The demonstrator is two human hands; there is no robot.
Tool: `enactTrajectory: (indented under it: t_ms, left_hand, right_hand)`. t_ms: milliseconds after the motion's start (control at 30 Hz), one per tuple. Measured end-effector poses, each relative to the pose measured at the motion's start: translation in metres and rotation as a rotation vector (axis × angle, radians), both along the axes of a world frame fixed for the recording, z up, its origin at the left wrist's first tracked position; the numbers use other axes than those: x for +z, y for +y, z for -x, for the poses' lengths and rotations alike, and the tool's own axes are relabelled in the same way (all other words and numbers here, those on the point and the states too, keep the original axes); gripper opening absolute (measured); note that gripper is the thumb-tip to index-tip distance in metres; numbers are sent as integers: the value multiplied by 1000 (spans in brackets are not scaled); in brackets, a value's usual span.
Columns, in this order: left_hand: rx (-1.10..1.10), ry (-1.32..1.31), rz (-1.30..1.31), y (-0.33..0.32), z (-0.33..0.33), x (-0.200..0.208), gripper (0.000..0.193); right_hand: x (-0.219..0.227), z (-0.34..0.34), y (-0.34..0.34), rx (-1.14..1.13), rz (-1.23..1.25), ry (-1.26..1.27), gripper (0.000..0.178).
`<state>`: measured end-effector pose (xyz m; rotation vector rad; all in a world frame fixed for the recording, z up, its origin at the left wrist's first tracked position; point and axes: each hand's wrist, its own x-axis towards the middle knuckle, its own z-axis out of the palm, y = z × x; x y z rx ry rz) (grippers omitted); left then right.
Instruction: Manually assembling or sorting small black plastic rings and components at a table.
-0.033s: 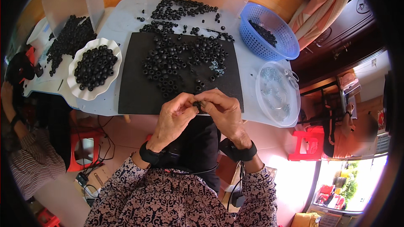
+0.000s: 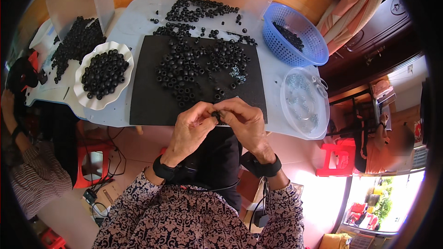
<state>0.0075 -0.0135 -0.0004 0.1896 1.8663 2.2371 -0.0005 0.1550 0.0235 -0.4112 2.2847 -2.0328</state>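
At the near edge of a black mat (image 2: 147,78), my left hand (image 2: 193,122) and my right hand (image 2: 244,122) meet with their fingertips pinched together. Between them is a small black bead (image 2: 217,114), mostly covered by thumbs and fingers. Loose black beads (image 2: 184,69) with wide holes lie in a heap on the mat just beyond my hands. A little pile of tiny pale blue-green pieces (image 2: 236,74) sits to the right of that heap.
A white scalloped dish (image 2: 78,93) of black beads stands left of the mat. More beads (image 2: 77,41) lie beyond it and along the back. At right are a blue basket (image 2: 318,48) and a clear round tray (image 2: 286,110). Co-workers sit at both sides.
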Motion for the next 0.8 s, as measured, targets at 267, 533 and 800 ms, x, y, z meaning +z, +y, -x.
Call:
enactTrajectory:
  t_ms: [267,533,800]
  left_hand:
    - [28,33,15,3,-1,-3,11]
    - [30,33,-12,1,-1,-2,15]
    - [22,11,-7,1,0,-1,14]
  right_hand:
    - [-7,-10,-13,-191,-36,0,20]
    - [-16,-11,-12,-237,-129,148,18]
    - [-15,-11,-17,-224,47,69,18]
